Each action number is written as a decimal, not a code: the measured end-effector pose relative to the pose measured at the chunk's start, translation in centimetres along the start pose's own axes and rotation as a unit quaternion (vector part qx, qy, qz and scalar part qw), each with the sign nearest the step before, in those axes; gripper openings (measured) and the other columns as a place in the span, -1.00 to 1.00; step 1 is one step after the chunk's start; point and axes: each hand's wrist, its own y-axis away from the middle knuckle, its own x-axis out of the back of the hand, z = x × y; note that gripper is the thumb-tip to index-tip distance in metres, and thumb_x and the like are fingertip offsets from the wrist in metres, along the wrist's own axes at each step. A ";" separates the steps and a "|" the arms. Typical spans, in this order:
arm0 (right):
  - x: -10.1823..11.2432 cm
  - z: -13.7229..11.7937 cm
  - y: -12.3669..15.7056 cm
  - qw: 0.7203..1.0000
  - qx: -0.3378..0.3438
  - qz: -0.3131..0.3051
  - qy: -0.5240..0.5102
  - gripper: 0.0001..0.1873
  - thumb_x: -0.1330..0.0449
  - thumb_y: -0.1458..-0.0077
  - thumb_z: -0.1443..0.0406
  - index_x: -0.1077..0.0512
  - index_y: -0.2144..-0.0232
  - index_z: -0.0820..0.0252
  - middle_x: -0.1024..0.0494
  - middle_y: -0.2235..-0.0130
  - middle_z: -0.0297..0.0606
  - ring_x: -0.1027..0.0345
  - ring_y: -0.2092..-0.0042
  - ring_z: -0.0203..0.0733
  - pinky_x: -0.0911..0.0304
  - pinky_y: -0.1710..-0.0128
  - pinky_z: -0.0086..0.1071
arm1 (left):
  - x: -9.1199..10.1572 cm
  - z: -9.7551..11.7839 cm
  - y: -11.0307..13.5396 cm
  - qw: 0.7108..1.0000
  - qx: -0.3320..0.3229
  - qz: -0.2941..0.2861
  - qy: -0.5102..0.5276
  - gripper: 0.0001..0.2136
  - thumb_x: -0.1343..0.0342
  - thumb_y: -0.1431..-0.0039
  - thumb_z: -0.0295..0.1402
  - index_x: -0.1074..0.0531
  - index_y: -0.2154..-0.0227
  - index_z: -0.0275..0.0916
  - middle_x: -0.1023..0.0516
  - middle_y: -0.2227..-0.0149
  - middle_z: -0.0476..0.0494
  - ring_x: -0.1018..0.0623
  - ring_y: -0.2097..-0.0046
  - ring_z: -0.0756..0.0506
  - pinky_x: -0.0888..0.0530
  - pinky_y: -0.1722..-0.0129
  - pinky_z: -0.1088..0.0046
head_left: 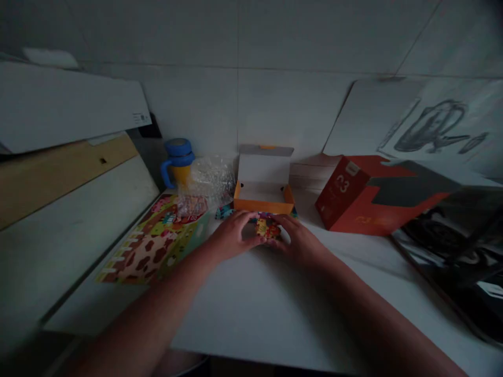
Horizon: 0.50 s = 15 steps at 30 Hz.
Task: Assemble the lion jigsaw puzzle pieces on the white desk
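Both hands meet over the white table, pinching a small red-and-yellow printed piece (268,229) that looks like jigsaw puzzle pieces; its exact outline is blurred. My left hand (236,234) grips its left side between thumb and fingers. On the right side, my right hand (297,236) has its fingertips closed on it. Just beyond the hands stands an open orange box (264,206) with its lid raised, white inside. A dark teal printed item (225,212) lies partly hidden behind my left hand and the box.
To the left lies a colourful farm-print sheet (147,256), with crumpled clear plastic (212,180) on its far end. A blue-and-yellow mug (179,159) stands against the wall. At the right are a red carton (353,196) and a black object (444,235). White boards lean at far left.
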 end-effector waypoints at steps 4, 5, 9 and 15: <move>0.1 0.1 -0.2 1.000 -0.020 0.010 -0.019 -0.43 -0.34 -0.34 0.10 -0.46 -0.33 0.06 -0.65 -0.19 0.02 -0.59 -0.18 0.15 -0.48 -0.21 0.08 | -0.8 0.3 -0.1 1.000 0.008 -0.010 -0.006 -0.35 -0.41 -0.26 0.00 -0.46 -0.30 -0.17 -0.55 -0.29 -0.34 -0.52 -0.34 -0.33 -0.44 -0.41 0.01; 0.2 0.0 -0.3 0.999 -0.018 0.010 -0.026 -0.44 -0.34 -0.35 0.09 -0.47 -0.32 0.06 -0.65 -0.18 0.01 -0.59 -0.17 0.14 -0.48 -0.21 0.06 | -0.9 0.3 -0.1 1.000 0.009 -0.009 -0.009 -0.37 -0.41 -0.28 -0.02 -0.46 -0.31 -0.17 -0.55 -0.29 -0.34 -0.52 -0.35 -0.33 -0.44 -0.41 0.01; 0.3 -0.1 -0.3 0.999 -0.015 0.013 -0.042 -0.45 -0.35 -0.34 0.09 -0.49 -0.31 0.05 -0.66 -0.16 -0.01 -0.61 -0.14 0.11 -0.50 -0.18 0.02 | -1.0 0.1 0.0 1.000 0.007 -0.006 -0.006 -0.43 -0.37 -0.33 -0.08 -0.45 -0.31 -0.15 -0.56 -0.29 -0.32 -0.51 -0.36 -0.32 -0.44 -0.41 0.00; 0.8 0.0 -0.3 0.999 -0.011 0.018 -0.037 -0.46 -0.40 -0.29 0.10 -0.54 -0.26 0.06 -0.69 -0.10 -0.03 -0.62 -0.07 0.12 -0.51 -0.14 0.04 | -1.0 0.2 -0.1 1.000 -0.003 -0.003 0.003 -0.47 -0.35 -0.35 -0.14 -0.44 -0.30 -0.15 -0.57 -0.29 -0.31 -0.52 -0.35 -0.29 -0.44 -0.41 0.00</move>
